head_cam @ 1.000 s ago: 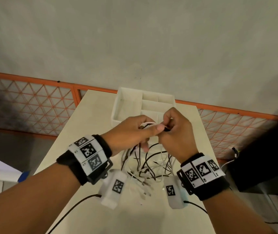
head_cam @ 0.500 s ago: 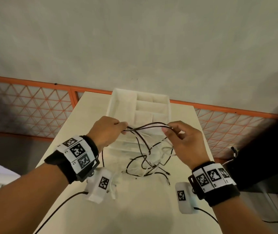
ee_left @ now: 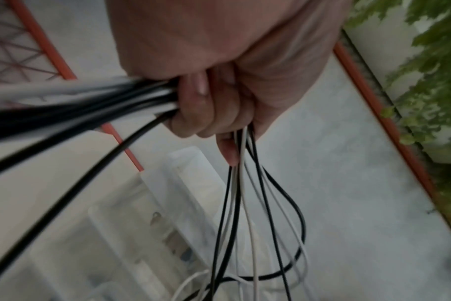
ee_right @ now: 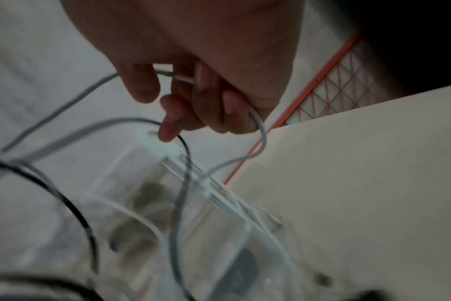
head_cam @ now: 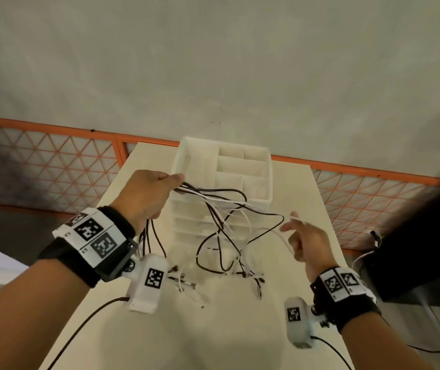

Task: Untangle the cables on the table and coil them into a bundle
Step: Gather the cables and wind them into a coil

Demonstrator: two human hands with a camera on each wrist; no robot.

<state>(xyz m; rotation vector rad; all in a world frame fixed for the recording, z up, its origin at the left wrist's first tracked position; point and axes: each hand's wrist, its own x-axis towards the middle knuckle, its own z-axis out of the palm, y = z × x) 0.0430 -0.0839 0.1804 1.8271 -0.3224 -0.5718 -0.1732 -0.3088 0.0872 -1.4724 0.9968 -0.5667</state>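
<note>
Since the earlier frame the hands have drawn further apart, spreading the cables (head_cam: 221, 222) between them. Left hand (head_cam: 146, 196), at 10 o'clock of the tangle — fingers curled tight round a bunch of black and white strands. Cables sag from it in loops onto the counter (head_cam: 213, 337), before the white organiser (head_cam: 256, 198). Right hand (head_cam: 307, 241), at 3 o'clock — loosely curled, pinching one white cable (ee_right: 260, 138).
</note>
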